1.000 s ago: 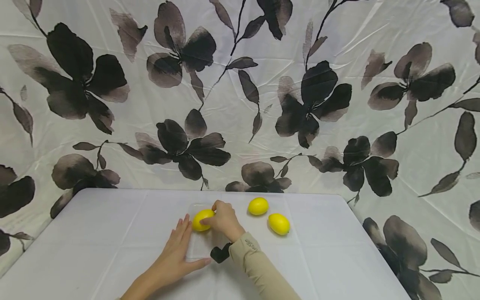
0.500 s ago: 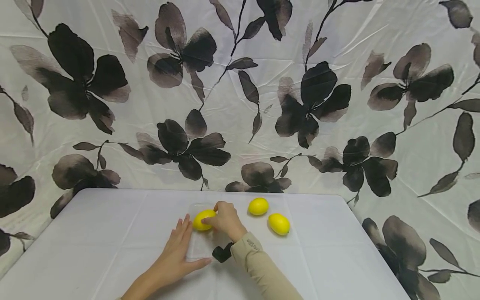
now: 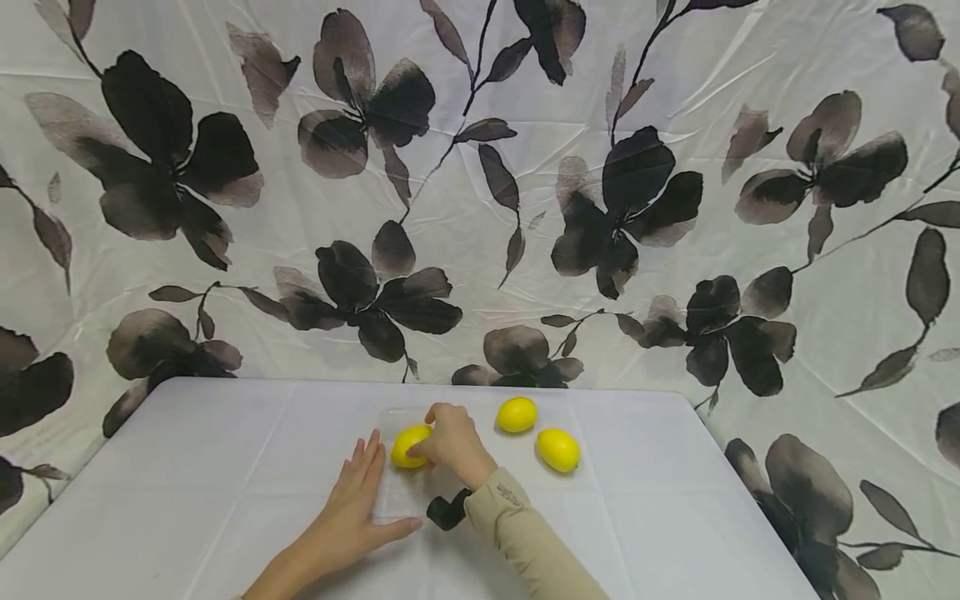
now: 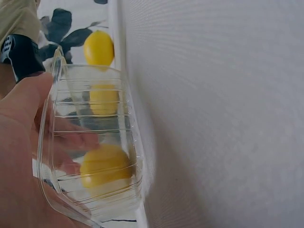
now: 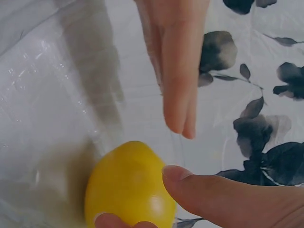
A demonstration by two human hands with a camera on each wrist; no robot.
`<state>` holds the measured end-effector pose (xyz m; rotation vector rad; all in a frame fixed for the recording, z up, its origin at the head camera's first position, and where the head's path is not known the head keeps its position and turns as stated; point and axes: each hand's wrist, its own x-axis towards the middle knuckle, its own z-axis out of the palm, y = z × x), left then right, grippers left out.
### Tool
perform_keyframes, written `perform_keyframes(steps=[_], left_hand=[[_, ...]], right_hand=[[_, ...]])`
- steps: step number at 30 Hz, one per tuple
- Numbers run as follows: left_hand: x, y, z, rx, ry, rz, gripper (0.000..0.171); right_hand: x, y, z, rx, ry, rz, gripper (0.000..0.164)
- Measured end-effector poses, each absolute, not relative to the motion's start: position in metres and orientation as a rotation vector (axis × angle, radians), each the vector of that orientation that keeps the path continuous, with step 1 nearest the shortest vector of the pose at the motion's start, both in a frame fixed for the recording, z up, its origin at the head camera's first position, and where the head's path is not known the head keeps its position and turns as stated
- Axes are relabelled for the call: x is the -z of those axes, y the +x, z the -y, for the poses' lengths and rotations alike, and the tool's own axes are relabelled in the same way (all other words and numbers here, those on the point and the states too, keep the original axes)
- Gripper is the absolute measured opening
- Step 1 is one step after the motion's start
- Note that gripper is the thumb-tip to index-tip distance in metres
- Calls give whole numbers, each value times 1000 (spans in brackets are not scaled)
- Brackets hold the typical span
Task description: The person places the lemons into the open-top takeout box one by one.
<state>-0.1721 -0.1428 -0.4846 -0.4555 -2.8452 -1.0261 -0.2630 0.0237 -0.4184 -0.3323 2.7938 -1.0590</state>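
Note:
A clear plastic container [image 3: 396, 503] with ribbed walls lies on the white table in the head view. My left hand [image 3: 351, 493] rests along its left side, fingers straight and thumb stretched across the near end. Inside it, my right hand [image 3: 454, 443] holds a yellow lemon [image 3: 409, 447] between thumb and fingertips. The right wrist view shows the lemon [image 5: 130, 185] up close, with the thumb [image 5: 218, 192] on one side and fingertips at the lower edge. Through the ribbed wall [image 4: 92, 123], the left wrist view shows the held lemon [image 4: 105, 166].
Two more lemons, one farther back [image 3: 517, 414] and one nearer [image 3: 558, 450], lie to the right of the container on the white table [image 3: 660, 517]. A black device [image 3: 447, 510] sits at the right wrist. Behind the table hangs a floral cloth [image 3: 480, 208].
My right hand has shifted the held lemon slightly right and toward me within the container. My left hand and the other two lemons stay in place.

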Motion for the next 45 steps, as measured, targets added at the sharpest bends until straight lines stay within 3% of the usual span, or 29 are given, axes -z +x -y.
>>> perform_keyframes(steps=[13, 29, 34, 45], left_hand=[[483, -174, 141, 999, -447, 2893, 123], [487, -171, 143, 1045, -467, 2830, 121], [486, -171, 142, 1051, -473, 2822, 120], [486, -170, 142, 1057, -479, 2820, 120]], right_hand=[[405, -261, -51, 1182, -424, -2701, 53], [406, -271, -131, 2013, -588, -2535, 26], [412, -274, -168, 2273, -462, -2401, 26], [471, -281, -230, 2585, -120, -2157, 38]])
